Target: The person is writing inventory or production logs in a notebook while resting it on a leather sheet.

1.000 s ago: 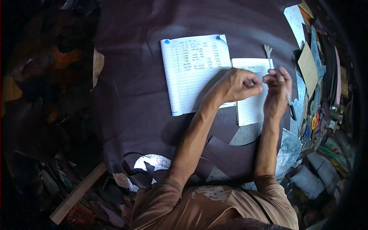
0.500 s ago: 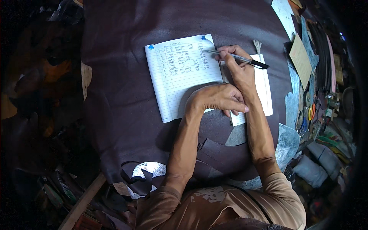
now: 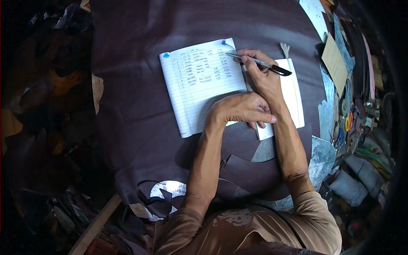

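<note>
A black-and-white pen (image 3: 276,68) is pinched in my right hand (image 3: 259,68). The pen's tip lies over the right side of a lined notebook page (image 3: 199,102), near rows of handwriting. My left hand (image 3: 244,108) rests loosely curled across the lower right of the page, against my right wrist, with nothing visible in its fingers. Under my right forearm the notebook's other page (image 3: 293,93) partly shows. A pale tassel (image 3: 285,50) sticks out above that page.
Dark brown leather (image 3: 131,106) spreads beneath the notebook. A cut-out piece of leather (image 3: 246,172) lies near my body. Along the right edge are a tan card (image 3: 334,65), grey-blue scraps (image 3: 321,157), orange-handled scissors (image 3: 349,122) and dark strips (image 3: 361,68). A wooden bar (image 3: 95,225) stands lower left.
My right hand and the pen have shifted slightly, with the pen's tip a little higher on the page. The left hand stays nearly still. The whole view has drifted slightly.
</note>
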A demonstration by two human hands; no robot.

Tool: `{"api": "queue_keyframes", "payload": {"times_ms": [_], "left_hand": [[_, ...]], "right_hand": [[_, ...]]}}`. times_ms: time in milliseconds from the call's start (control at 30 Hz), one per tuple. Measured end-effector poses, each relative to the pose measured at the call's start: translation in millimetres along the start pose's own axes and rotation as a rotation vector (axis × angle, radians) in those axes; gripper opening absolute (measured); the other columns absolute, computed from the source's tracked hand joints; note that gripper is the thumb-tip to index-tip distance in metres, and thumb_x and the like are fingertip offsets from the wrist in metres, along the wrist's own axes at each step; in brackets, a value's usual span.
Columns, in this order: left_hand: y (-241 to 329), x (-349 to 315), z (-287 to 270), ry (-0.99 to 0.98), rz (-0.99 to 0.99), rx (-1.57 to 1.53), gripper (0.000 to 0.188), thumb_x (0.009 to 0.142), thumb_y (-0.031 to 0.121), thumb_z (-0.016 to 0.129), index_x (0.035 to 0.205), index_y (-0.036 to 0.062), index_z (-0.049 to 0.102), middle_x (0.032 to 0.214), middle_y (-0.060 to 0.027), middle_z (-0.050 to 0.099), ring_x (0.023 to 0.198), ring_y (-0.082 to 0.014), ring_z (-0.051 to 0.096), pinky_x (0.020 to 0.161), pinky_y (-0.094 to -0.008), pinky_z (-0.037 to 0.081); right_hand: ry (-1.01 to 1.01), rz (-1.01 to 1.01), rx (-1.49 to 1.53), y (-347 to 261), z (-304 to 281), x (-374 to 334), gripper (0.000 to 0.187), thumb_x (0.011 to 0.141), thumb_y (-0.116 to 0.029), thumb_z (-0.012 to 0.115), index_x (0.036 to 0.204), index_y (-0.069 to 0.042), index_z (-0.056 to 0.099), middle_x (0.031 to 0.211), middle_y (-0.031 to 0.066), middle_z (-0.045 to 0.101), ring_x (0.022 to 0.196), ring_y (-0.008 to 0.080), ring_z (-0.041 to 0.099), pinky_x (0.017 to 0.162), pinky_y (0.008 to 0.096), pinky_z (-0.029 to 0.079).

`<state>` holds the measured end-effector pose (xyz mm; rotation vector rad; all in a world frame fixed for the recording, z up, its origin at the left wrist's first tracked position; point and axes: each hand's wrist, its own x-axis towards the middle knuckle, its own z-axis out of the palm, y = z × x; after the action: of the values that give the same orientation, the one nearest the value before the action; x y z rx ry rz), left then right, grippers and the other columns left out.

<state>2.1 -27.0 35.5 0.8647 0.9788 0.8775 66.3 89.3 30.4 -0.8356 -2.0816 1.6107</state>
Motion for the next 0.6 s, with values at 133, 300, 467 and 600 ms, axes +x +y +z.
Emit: {"api": "queue_keyframes", "payload": {"times_ms": [133, 300, 467, 600], "left_hand": [[3.6, 0.2, -0.8, 0.006, -0.022, 0.015, 0.052, 0.091, 0.035, 0.073, 0.114, -0.0114, 0.067, 0.098, -0.0235, 0.074, 0.088, -0.0260, 0.075, 0.070, -0.0309, 0.063], [-2.9, -0.2, -1.0, 0.014, -0.014, -0.018, 0.051, 0.091, 0.035, 0.073, 0.113, -0.0109, 0.067, 0.098, -0.0233, 0.074, 0.088, -0.0260, 0.075, 0.070, -0.0313, 0.063], [-0.3, 0.0, -0.6, 0.003, 0.006, -0.047, 0.050, 0.091, 0.034, 0.073, 0.112, -0.0107, 0.068, 0.098, -0.0229, 0.074, 0.087, -0.0266, 0.075, 0.070, -0.0312, 0.063], [-0.6, -0.6, -0.9, 0.015, -0.026, -0.011, 0.050, 0.091, 0.035, 0.073, 0.112, -0.0103, 0.068, 0.097, -0.0225, 0.074, 0.086, -0.0267, 0.075, 0.070, -0.0312, 0.063]], "right_hand": [[-0.009, 0.001, -0.045, 6.5, -0.8, 1.7, 0.032, 0.095, -0.029, 0.066, 0.112, -0.004, 0.075, 0.100, 0.0131, 0.071, 0.076, 0.0143, 0.063, 0.063, 0.0271, 0.049], [-0.030, -0.056, -0.139, -1.7, 2.3, 0.0, 0.031, 0.096, -0.029, 0.066, 0.112, -0.004, 0.075, 0.098, 0.0153, 0.070, 0.076, 0.0188, 0.066, 0.064, 0.0296, 0.053], [0.012, -0.109, -0.059, 5.7, 2.5, 1.6, 0.027, 0.097, -0.025, 0.065, 0.111, -0.004, 0.075, 0.099, 0.0169, 0.070, 0.078, 0.0203, 0.068, 0.067, 0.0307, 0.056], [0.005, -0.006, 0.044, 3.6, 1.3, -2.5, 0.027, 0.096, -0.024, 0.064, 0.110, -0.003, 0.075, 0.098, 0.0160, 0.070, 0.078, 0.0191, 0.068, 0.066, 0.0298, 0.055]]}}
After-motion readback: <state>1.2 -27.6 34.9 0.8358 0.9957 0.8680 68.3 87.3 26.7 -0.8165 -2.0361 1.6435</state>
